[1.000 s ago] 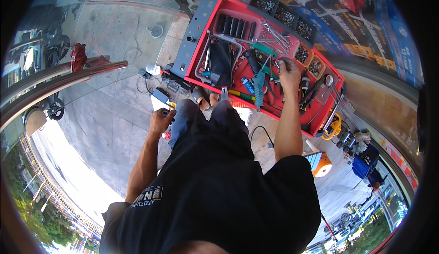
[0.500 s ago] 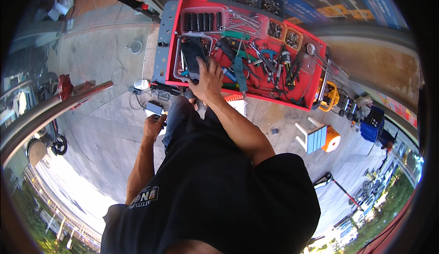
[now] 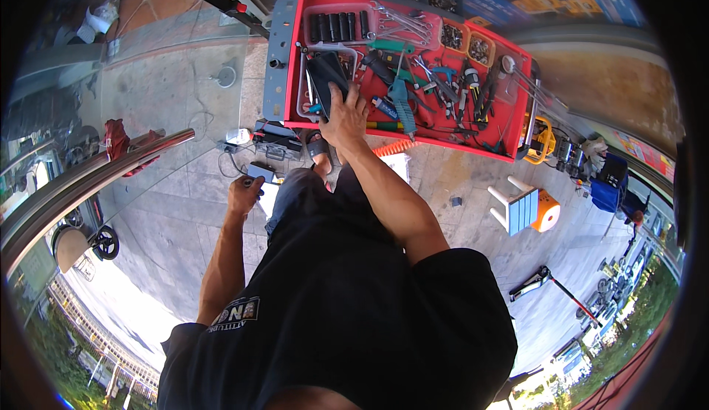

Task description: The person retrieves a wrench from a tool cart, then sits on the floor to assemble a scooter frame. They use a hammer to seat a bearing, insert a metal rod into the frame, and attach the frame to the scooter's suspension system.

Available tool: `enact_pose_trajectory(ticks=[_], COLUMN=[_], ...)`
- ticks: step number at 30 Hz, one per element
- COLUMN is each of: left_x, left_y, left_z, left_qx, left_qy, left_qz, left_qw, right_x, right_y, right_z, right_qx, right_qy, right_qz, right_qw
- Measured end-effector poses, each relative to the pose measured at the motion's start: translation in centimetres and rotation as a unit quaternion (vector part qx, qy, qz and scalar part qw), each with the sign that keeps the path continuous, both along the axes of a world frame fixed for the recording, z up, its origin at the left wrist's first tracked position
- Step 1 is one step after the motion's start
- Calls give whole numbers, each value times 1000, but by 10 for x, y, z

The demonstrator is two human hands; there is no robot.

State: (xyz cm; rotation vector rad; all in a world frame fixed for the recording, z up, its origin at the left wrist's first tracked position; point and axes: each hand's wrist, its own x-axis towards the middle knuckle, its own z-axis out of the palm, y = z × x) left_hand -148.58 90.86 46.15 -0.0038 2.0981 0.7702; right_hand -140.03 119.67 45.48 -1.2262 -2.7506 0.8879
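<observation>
My right hand (image 3: 345,120) is over the left end of the red tool tray (image 3: 473,148). Its fingers are spread, with the index fingertip on a black, phone-like slab (image 3: 325,77). The slab lies tilted over a small clear bin (image 3: 301,107) of small parts. To the right of that hand are a teal-handled tool (image 3: 401,103) and a blue tube-like item (image 3: 384,107). Down at the left, my left hand (image 3: 242,197) is closed around a small dark object (image 3: 249,182), mostly hidden by the fingers.
Black sockets (image 3: 340,27), wrenches (image 3: 402,22) and screw bins (image 3: 481,49) fill the tray's far side. A blue-topped stool (image 3: 523,214) stands on the floor at right. At left runs a metal rail (image 3: 159,140). A black case (image 3: 277,140) sits below the tray.
The whole view has shifted, so the tray sits slightly higher and further right. My right hand stays at the slab, and my left hand remains closed, a little higher in the picture.
</observation>
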Motion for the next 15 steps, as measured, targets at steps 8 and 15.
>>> enact_pose_trajectory(ticks=[8,15], left_x=[4,4], left_y=[-8,-6], left_z=[1,0], left_qx=[-29,-12], left_qy=[-9,-31], left_qz=[-36,1], left_qw=[999,999], right_x=[-1,66], right_y=[-3,64], right_z=[1,-10], right_qx=[49,60], right_qy=[8,152], right_qz=[1,-164], right_qw=[999,973])
